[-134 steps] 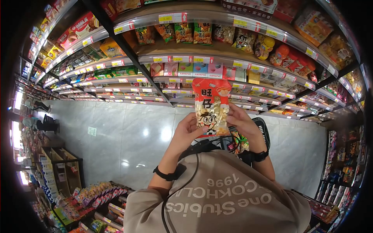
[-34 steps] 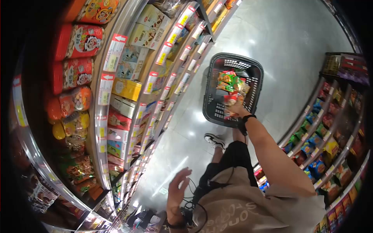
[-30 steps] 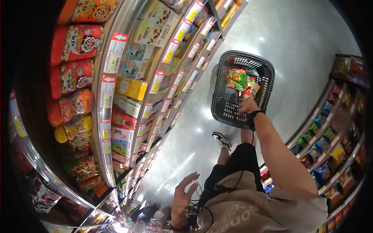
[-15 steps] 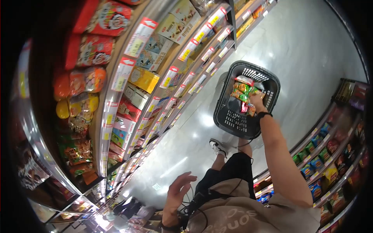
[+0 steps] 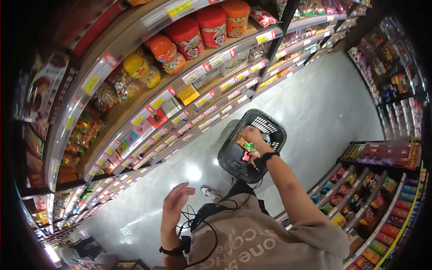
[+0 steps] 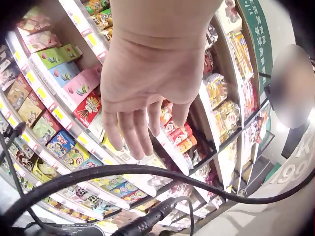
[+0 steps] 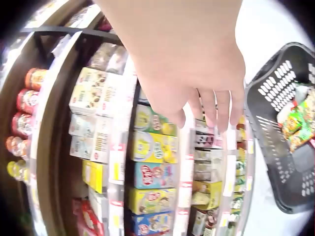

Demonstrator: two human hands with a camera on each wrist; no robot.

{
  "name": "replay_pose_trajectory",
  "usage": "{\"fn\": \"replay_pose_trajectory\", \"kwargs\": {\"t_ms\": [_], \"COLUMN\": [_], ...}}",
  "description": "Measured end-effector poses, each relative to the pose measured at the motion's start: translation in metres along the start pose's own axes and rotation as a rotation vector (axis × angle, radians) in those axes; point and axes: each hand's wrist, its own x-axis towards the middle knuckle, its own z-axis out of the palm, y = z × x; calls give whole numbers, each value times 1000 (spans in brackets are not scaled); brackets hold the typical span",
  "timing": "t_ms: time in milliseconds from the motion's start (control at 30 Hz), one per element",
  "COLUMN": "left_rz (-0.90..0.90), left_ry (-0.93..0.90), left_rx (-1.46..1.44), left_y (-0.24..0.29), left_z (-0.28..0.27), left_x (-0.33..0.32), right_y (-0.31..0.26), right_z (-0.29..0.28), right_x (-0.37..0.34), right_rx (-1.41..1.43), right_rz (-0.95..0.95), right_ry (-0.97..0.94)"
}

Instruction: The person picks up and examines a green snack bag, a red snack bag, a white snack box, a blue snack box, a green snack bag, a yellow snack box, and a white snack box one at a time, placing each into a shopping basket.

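While one right hand hovers near one basket, left hand apart

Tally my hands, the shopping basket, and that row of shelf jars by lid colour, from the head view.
Hands: 2, left hand and right hand
Shopping basket: 1
Red-lidded jars: 2
Orange-lidded jars: 2
Yellow-lidded jar: 1
Total: 8

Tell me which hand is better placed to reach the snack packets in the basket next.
The right hand, I judge: in the head view it appears over the basket, close to the snack packets. The left hand is farther back, well apart from the basket.
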Motion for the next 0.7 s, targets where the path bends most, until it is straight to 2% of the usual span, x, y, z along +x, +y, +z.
{"fn": "replay_pose_trajectory", "kwargs": {"t_ms": [33,100,167,233,300,333,367,433,533,633,700], "left_rz": [15,60,67,78,90,105,110,109,126,107,98], "left_ry": [19,59,117,185,254,283,295,308,355,454,489], "left_rx": [-30,-18,-66,-114,-157,-166,-186,-216,-215,-244,-265], "left_y": [1,1,4,2,-4,-9,-11,-13,-20,-18,-25], "left_z": [-3,-11,-19,-27,-34,-36,-37,-39,-45,-50,-53], "left_x": [-5,-15,-24,-33,-40,-42,-45,-50,-58,-67,-72], "right_y": [-30,-113,-173,-256,-305,-336,-335,-363,-356,-357,-356], "right_z": [-6,-32,-46,-66,-66,-64,-58,-50,-31,-21,-18], "right_x": [25,51,86,84,90,84,104,99,124,128,130], "right_rx": [236,-50,-28,31,29,62,-48,-91,-166,-130,-141], "right_rz": [119,-136,-357,-330,-534,-479,-551,-447,-328,-249,-272], "right_ry": [55,375,596,551,724,706,815,782,821,809,843]}}
